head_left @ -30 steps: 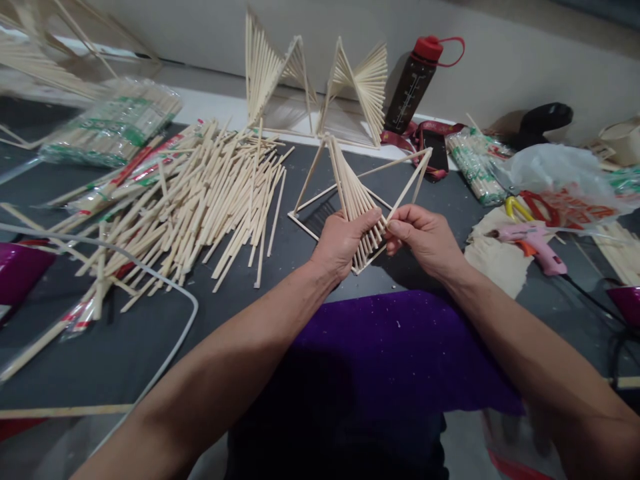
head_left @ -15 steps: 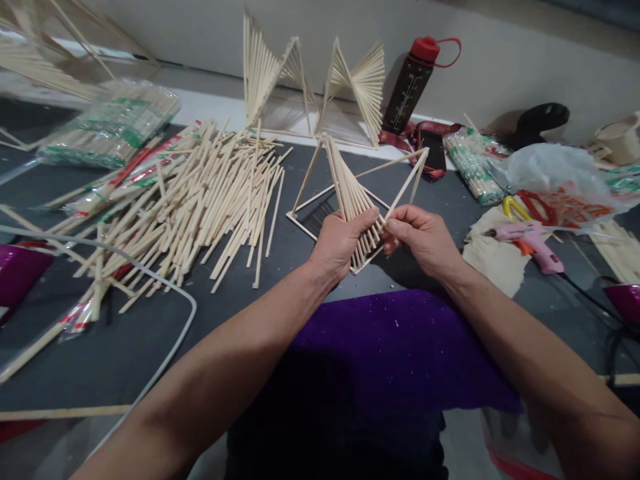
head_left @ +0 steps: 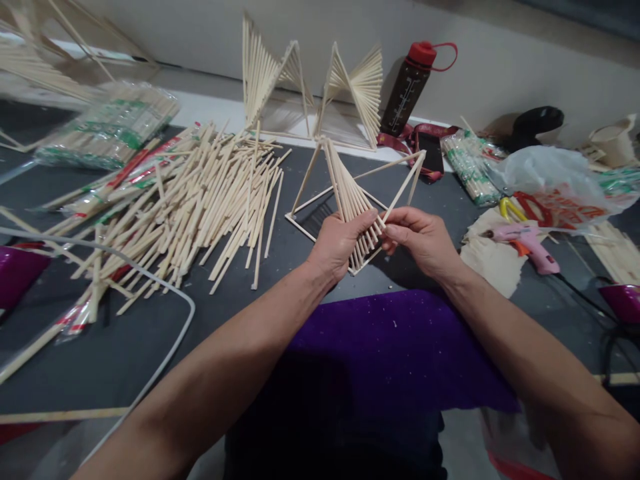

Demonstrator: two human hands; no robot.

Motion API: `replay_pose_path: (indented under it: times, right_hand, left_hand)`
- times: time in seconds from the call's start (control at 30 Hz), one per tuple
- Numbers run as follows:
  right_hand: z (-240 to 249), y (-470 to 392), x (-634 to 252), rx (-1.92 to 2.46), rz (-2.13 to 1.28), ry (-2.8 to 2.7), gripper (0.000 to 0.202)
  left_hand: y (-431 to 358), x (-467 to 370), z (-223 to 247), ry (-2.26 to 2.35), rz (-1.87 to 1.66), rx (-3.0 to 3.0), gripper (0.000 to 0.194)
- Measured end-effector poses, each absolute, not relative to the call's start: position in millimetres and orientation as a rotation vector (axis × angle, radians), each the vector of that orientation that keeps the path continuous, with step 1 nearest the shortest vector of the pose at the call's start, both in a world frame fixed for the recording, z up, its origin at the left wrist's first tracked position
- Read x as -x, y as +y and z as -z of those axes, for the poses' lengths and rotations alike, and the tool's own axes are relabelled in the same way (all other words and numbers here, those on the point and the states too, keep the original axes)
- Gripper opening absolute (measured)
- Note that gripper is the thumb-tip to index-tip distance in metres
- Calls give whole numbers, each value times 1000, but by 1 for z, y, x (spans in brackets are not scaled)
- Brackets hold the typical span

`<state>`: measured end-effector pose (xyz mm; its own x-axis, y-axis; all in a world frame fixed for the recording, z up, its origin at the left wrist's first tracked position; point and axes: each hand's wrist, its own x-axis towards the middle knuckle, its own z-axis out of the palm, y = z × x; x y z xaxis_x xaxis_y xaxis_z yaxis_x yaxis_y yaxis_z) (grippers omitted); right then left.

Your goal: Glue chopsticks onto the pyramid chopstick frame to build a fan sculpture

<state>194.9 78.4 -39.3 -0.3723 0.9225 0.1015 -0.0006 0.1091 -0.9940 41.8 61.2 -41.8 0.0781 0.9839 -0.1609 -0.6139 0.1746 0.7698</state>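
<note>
One pale wall (head_left: 500, 73) ran along the back of the room, and below it your dark gray counter (head_left: 227, 307) took up most of the view. Purple cloth (head_left: 400, 347) showed between your forearms at the near edge. To the left sprawled a heap of loose sticks (head_left: 215, 207); two fanned stick models (head_left: 256, 73) stood by the wall. The stick frame (head_left: 345, 183) was on the counter in front of you, right of the heap. Your left hand (head_left: 337, 243) had its grip clasped over the fan of sticks; your right hand (head_left: 419, 240) had its grip pinched on the slanting edge stick. A dark bottle (head_left: 401, 100) stood near the wall, and a pink glue gun (head_left: 533, 245) lay farther right. Since half a second earlier, everything beyond your hands had slid slightly left in view, while both grips kept their hold.
</note>
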Motion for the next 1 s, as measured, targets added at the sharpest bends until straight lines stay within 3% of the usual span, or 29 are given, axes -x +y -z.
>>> replay_pose_path:
  times: [1.0]
  right_hand:
    - [39, 78, -193, 933, -1400, -1550, 22]
  left_hand:
    - [61, -41, 44, 834, -1310, -630, 26]
